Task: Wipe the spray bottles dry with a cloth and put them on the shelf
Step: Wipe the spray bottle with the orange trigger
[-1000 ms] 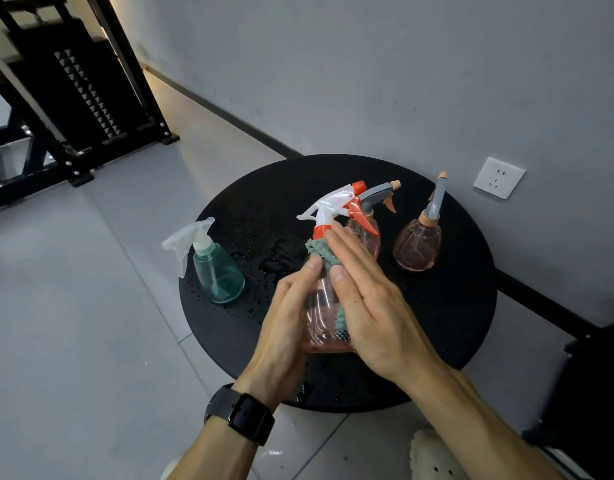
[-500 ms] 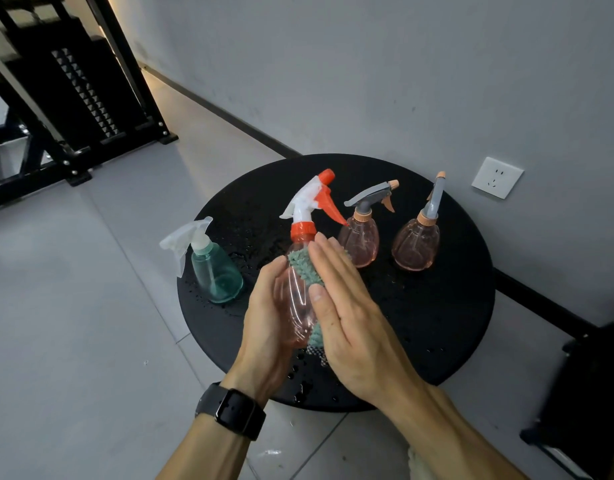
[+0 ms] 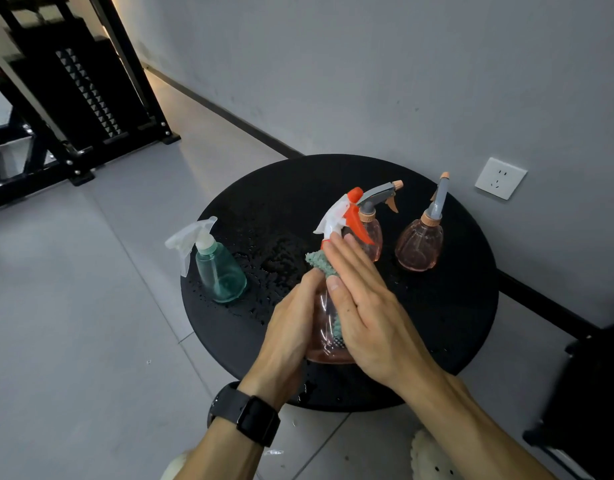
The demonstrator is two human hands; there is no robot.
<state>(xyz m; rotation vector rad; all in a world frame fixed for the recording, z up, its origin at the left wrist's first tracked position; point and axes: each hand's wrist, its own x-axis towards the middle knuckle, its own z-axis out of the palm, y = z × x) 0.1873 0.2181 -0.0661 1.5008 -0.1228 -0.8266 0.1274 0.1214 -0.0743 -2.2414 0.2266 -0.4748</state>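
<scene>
Above the round black table (image 3: 454,323), my left hand (image 3: 288,337) grips a clear pink spray bottle (image 3: 324,327) with a white and orange trigger head. With straight fingers, my right hand (image 3: 364,306) presses a green cloth (image 3: 321,265) flat against the bottle's side. Three more bottles stand on the table: a teal bottle (image 3: 222,271) at the left, a pink bottle with a grey trigger (image 3: 374,233) behind my hands, and a second pink one with a grey nozzle (image 3: 419,247) to the right.
Water droplets cover the table around the teal bottle. A black metal shelf frame (image 3: 73,98) stands at the far left. A grey wall with a white socket (image 3: 501,178) runs behind the table. A dark object (image 3: 589,393) sits at the right edge.
The held bottle has been turned and moved between my hands; its trigger head has swung round. My right hand has slid the cloth along the bottle's side.
</scene>
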